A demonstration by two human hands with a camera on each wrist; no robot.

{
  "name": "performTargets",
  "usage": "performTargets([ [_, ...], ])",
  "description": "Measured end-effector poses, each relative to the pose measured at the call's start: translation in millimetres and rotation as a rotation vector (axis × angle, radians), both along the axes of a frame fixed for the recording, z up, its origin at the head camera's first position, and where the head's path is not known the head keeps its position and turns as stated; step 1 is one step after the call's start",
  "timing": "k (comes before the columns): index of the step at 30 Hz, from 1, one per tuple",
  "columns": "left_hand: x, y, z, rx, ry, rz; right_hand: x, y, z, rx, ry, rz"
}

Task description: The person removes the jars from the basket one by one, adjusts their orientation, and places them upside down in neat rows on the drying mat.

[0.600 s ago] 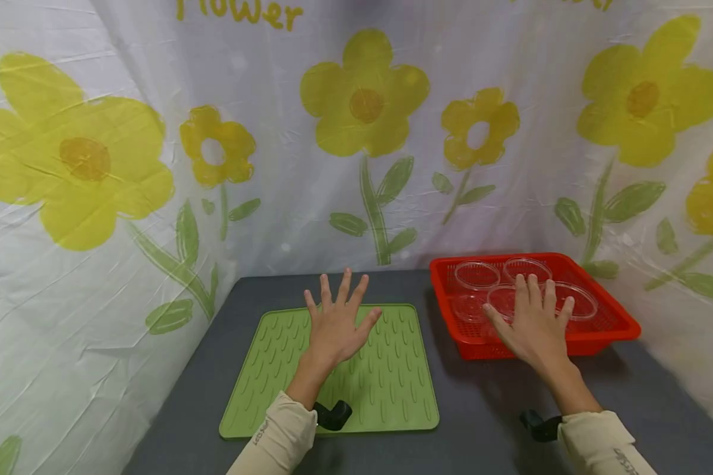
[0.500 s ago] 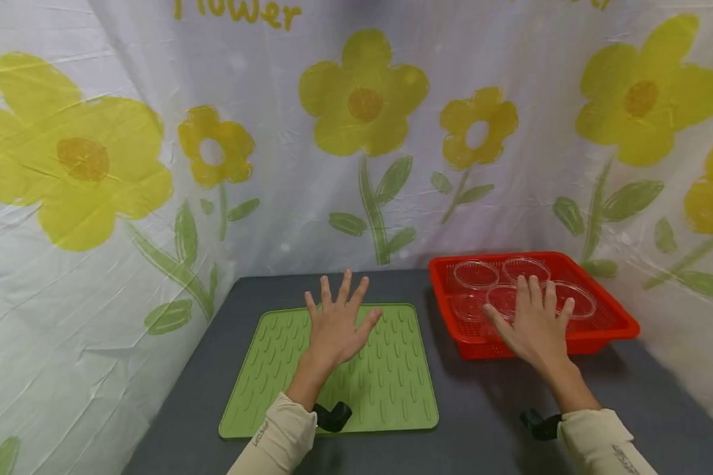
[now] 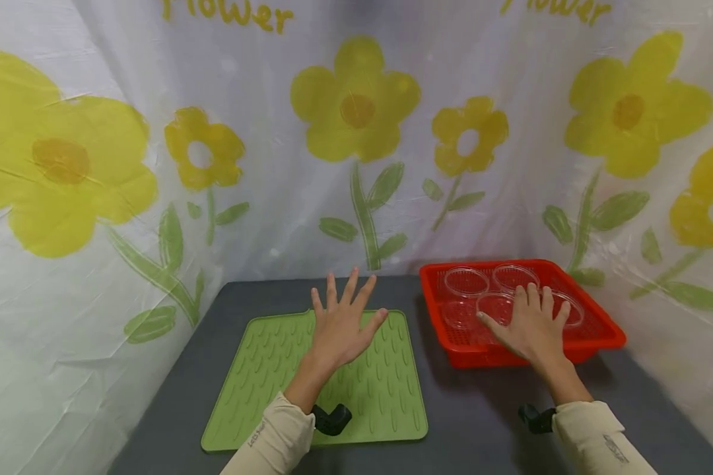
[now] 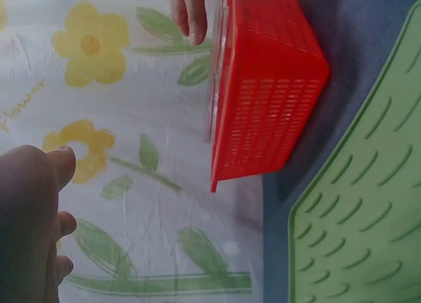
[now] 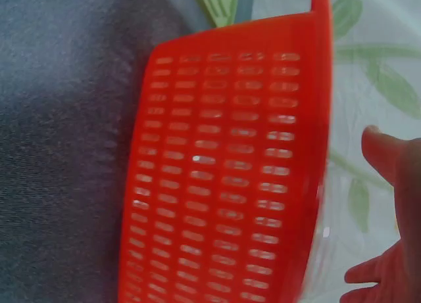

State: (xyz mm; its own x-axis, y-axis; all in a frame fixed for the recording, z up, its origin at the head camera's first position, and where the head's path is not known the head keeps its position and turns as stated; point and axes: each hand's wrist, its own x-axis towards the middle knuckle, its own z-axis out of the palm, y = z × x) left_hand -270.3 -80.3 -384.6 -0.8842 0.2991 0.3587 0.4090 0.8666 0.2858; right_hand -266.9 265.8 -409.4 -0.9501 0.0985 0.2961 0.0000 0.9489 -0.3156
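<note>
My left hand (image 3: 340, 333) hovers over the green ridged mat (image 3: 255, 382), fingers spread and holding nothing. On the right, my right hand (image 3: 535, 333) is held over the front of the red plastic basket (image 3: 603, 333), its fingers spread too. Several clear round dishes (image 3: 466, 282) lie in that basket, partly hidden behind the right hand. In the left wrist view, the left hand (image 4: 33, 217) shows at the left edge, apart from the basket (image 4: 276, 112). The right wrist view has the right hand (image 5: 404, 185) beside and above the basket's slotted wall (image 5: 217, 158).
Mat and basket sit side by side on a dark grey table (image 3: 451, 422). A white curtain (image 3: 261, 244) printed with yellow flowers encloses the back and sides. Each wrist carries a black camera mount, the left mount (image 3: 333, 419) overlapping the mat in the head view.
The head view has turned slightly, so mat, basket and curtain appear shifted left and a little lower. Both hands keep their spread pose.
</note>
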Motion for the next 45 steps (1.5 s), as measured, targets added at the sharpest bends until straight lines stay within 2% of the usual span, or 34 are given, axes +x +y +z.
performTargets([
  [10,-4.7,-2,-4.3,0.006,-0.026,0.008,-10.8,1,-2.9,0.027,-0.024,-0.033],
  [24,-1.5,3,-2.4,0.008,-0.051,-0.005,-17.6,4,-7.1,0.032,-0.071,-0.046],
  [35,-2.0,6,-10.9,0.010,-0.094,-0.021,-19.7,7,-8.6,0.013,-0.065,-0.073],
  [45,-0.7,16,-13.7,0.015,-0.084,-0.048,-18.3,1,-5.9,-0.022,0.055,-0.055],
])
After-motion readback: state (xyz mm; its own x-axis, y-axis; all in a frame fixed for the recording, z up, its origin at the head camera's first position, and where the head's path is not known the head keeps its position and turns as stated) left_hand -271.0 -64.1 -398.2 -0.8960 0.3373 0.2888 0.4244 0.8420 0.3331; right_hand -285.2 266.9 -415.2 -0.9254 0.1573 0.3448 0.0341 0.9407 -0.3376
